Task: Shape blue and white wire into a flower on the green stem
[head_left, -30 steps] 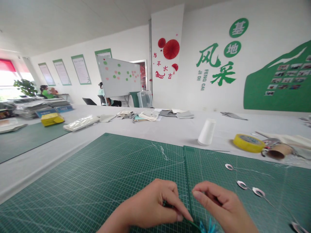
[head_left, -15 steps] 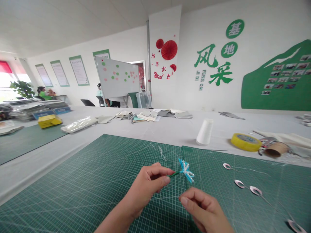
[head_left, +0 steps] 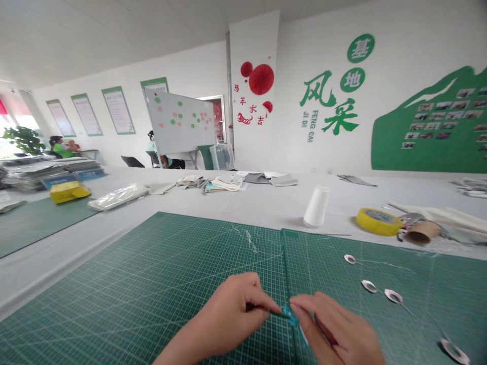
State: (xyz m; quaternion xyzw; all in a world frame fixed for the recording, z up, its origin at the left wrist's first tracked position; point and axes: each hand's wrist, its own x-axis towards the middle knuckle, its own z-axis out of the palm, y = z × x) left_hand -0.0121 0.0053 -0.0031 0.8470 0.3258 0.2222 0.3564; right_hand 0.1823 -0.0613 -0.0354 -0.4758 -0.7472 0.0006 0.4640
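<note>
A small blue flower [head_left: 291, 315] on a green stem lies between my two hands, low over the green cutting mats [head_left: 213, 253]. My left hand [head_left: 238, 314] is closed on the stem, its index fingertip close to the flower's base. Around the blue petals, the thumb and fingers of my right hand [head_left: 335, 327] are pinched and hide most of the flower head. Right of the hands, several white oval rings with thin wires or threads, such as this ring [head_left: 393, 296], lie on the mat.
Behind the mats stand a white thread cone [head_left: 316, 207], a yellow tape roll [head_left: 378, 221] and a brown cardboard tube [head_left: 423, 232]. Fabric pieces [head_left: 228, 182] lie along the table's far side. A yellow box [head_left: 69, 192] sits left. Two people are seated in the background.
My hands have moved down with the flower. My right hand, apart from the flower before, now grips its petals and covers the pearly beads. The view has shifted slightly.
</note>
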